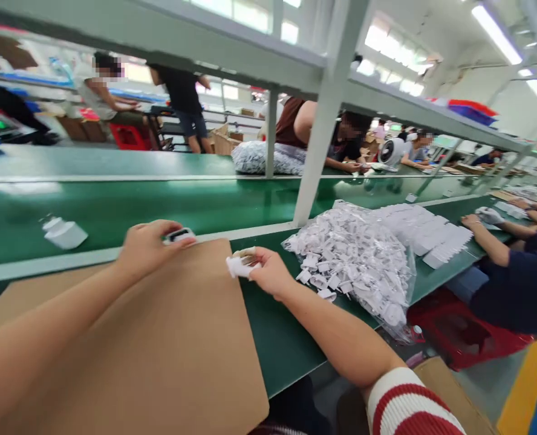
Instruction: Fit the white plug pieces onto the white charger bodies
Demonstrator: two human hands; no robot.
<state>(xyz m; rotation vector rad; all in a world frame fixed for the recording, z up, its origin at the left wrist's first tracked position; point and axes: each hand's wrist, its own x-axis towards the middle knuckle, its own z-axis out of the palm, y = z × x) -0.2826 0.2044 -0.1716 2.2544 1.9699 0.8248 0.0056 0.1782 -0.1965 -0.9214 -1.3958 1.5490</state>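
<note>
Above the far edge of a brown cardboard sheet [173, 338], my left hand [146, 244] grips a small white plastic housing [180, 235] with a dark opening. My right hand [271, 272], to the right of the sheet, pinches a white plastic part [239, 266]; thin metallic-looking pieces show by its fingers. The two held parts are apart. Right of that hand, a clear plastic bag [359, 260] spills many small white plastic parts onto the green bench [273, 338].
A white adapter-like piece [64, 232] lies on the green conveyor belt [205, 202] at left. A grey post [322, 121] rises beyond my hands. Rows of white parts [425, 232] lie farther right, near a co-worker's arms [493, 241]. A red stool [468, 332] stands below.
</note>
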